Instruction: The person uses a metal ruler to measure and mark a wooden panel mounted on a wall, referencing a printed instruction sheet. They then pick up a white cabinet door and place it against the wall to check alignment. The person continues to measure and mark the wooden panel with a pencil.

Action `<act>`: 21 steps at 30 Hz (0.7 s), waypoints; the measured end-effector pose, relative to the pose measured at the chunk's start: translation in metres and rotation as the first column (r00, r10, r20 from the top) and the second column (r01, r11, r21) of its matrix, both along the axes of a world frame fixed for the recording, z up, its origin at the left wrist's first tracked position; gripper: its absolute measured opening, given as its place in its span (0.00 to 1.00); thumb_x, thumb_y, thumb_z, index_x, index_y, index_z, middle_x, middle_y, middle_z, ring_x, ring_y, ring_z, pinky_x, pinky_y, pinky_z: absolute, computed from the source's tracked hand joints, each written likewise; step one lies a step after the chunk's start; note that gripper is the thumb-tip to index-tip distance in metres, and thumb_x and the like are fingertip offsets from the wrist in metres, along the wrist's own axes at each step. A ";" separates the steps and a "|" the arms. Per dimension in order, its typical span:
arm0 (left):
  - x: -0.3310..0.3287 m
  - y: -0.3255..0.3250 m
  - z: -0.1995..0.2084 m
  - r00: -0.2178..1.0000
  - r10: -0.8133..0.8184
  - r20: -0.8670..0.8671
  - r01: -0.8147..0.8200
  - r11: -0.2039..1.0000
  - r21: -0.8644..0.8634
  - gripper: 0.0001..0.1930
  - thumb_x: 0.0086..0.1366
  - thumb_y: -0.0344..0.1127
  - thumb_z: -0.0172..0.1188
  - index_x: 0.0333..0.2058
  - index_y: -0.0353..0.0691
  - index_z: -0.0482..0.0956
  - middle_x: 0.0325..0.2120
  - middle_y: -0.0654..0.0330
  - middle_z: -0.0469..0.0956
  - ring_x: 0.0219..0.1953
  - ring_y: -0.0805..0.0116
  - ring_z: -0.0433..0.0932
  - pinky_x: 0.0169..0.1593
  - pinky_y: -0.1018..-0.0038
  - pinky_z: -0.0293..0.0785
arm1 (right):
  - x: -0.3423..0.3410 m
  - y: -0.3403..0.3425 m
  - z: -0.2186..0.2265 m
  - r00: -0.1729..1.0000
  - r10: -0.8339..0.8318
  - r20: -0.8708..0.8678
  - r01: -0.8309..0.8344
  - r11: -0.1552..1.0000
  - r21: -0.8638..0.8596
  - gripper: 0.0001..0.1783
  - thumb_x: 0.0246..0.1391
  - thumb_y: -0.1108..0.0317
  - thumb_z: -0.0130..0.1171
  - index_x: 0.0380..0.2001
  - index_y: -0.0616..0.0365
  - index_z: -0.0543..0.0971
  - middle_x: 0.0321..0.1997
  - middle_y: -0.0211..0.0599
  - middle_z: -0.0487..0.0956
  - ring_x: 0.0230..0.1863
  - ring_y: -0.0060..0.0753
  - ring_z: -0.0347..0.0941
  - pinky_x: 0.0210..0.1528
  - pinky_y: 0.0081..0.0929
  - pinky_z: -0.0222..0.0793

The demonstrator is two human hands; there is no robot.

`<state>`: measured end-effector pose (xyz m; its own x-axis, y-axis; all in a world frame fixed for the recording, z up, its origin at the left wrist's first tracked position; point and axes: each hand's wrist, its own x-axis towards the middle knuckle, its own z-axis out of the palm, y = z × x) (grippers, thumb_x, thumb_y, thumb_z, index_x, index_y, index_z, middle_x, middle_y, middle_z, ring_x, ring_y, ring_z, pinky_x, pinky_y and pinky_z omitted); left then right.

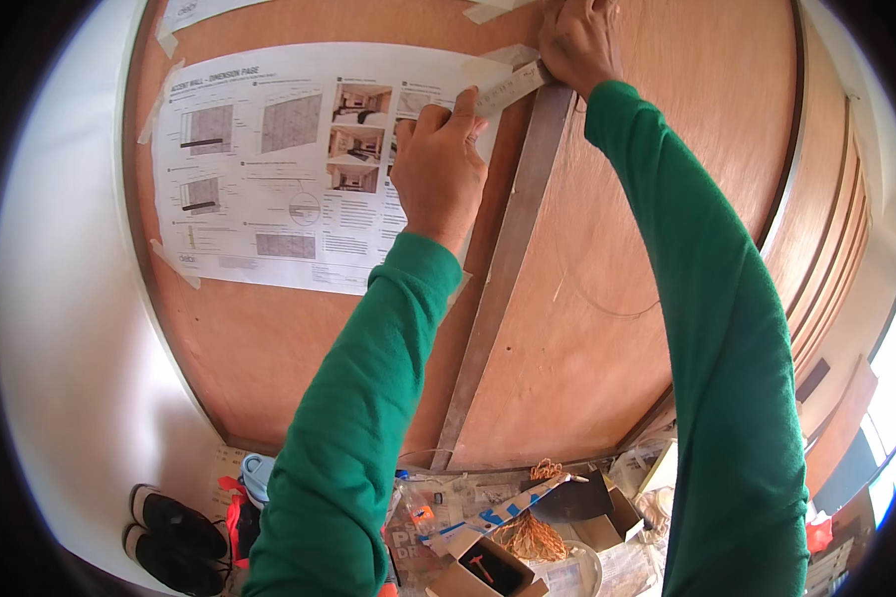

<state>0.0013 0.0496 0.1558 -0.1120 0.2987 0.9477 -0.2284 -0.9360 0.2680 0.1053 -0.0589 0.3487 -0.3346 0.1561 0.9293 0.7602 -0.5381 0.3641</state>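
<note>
A short pale strip with small dark marks (509,90) slants over the upper right of a printed drawing sheet (239,169). My left hand (438,164) pinches the strip's lower end, index finger stretched along it. The sheet is taped to an orange-brown wooden panel (269,368). Higher up, my right hand (579,48) is closed, fingers curled, against the top of a dark upright batten (503,269). The strip's other end meets this hand; whatever its fingers hold is hidden. Both arms reach up in green sleeves.
Below the panel lie an open cardboard box with a red-handled tool (483,569), a bundle of orange cord (530,537), a blue-and-white strip (508,507) and a second box (617,512). Black shoes (174,537) stand by the white wall (70,298) at left.
</note>
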 end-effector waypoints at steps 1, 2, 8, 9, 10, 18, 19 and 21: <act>0.002 -0.003 -0.001 1.000 -0.006 0.020 0.006 1.000 -0.007 0.16 0.66 0.34 0.62 0.53 0.52 0.83 0.34 0.63 0.81 0.38 0.57 0.78 0.40 0.62 0.76 | 0.000 0.000 0.002 1.000 0.014 -0.007 -0.015 1.000 -0.006 0.45 0.69 0.64 0.43 0.74 0.68 0.30 0.74 0.83 0.27 0.75 0.86 0.27 0.75 0.69 0.33; 0.004 -0.005 -0.001 0.999 -0.012 0.039 0.013 1.000 -0.015 0.16 0.66 0.33 0.63 0.53 0.52 0.83 0.34 0.64 0.81 0.37 0.57 0.78 0.40 0.62 0.77 | 0.001 -0.001 0.003 0.999 0.029 -0.015 -0.029 1.000 -0.012 0.45 0.68 0.64 0.43 0.74 0.68 0.30 0.74 0.84 0.27 0.75 0.87 0.28 0.75 0.69 0.33; 0.019 -0.016 -0.022 0.986 0.061 0.155 -0.058 0.998 -0.024 0.16 0.66 0.31 0.63 0.52 0.47 0.83 0.32 0.62 0.81 0.35 0.58 0.79 0.38 0.63 0.77 | 0.002 0.018 -0.001 1.000 -0.011 0.000 0.011 0.999 0.036 0.53 0.60 0.66 0.52 0.73 0.71 0.30 0.73 0.88 0.32 0.75 0.88 0.30 0.75 0.68 0.32; 0.018 -0.017 -0.025 0.983 0.082 0.164 -0.078 0.996 -0.032 0.16 0.66 0.31 0.63 0.52 0.46 0.83 0.32 0.61 0.81 0.34 0.58 0.79 0.38 0.63 0.76 | 0.000 0.025 -0.001 1.000 -0.018 0.010 0.017 0.999 0.038 0.55 0.58 0.66 0.55 0.73 0.71 0.30 0.73 0.89 0.32 0.75 0.88 0.30 0.75 0.67 0.32; 0.022 -0.026 -0.020 0.981 0.078 0.178 -0.076 0.997 -0.020 0.15 0.67 0.31 0.63 0.52 0.46 0.83 0.31 0.60 0.81 0.33 0.58 0.79 0.37 0.63 0.76 | -0.011 0.010 0.000 0.999 -0.034 -0.037 0.033 0.999 -0.012 0.59 0.52 0.68 0.59 0.73 0.71 0.30 0.73 0.89 0.33 0.75 0.88 0.30 0.76 0.66 0.31; -0.004 0.000 0.002 0.998 -0.052 -0.029 0.056 0.980 0.193 0.15 0.70 0.35 0.61 0.53 0.42 0.82 0.27 0.56 0.77 0.29 0.56 0.77 0.34 0.60 0.72 | 0.019 -0.014 0.013 0.999 0.004 0.046 -0.002 1.000 -0.029 0.55 0.59 0.62 0.57 0.73 0.74 0.33 0.74 0.84 0.39 0.76 0.83 0.34 0.76 0.63 0.32; -0.008 0.000 0.010 0.998 -0.039 -0.054 0.050 0.975 0.216 0.15 0.70 0.35 0.61 0.53 0.42 0.82 0.26 0.56 0.77 0.29 0.56 0.77 0.34 0.59 0.72 | 0.033 -0.026 0.020 0.999 -0.007 0.052 0.009 0.999 -0.043 0.53 0.61 0.59 0.55 0.73 0.74 0.34 0.74 0.83 0.40 0.76 0.83 0.35 0.76 0.63 0.33; -0.036 0.034 0.014 0.989 0.124 -0.076 -0.101 0.963 0.249 0.14 0.71 0.37 0.59 0.52 0.42 0.83 0.26 0.54 0.76 0.29 0.53 0.77 0.35 0.58 0.72 | 0.025 0.019 0.013 0.988 0.140 -0.063 -0.142 0.989 -0.029 0.50 0.65 0.53 0.51 0.73 0.74 0.37 0.74 0.83 0.41 0.76 0.83 0.36 0.76 0.64 0.35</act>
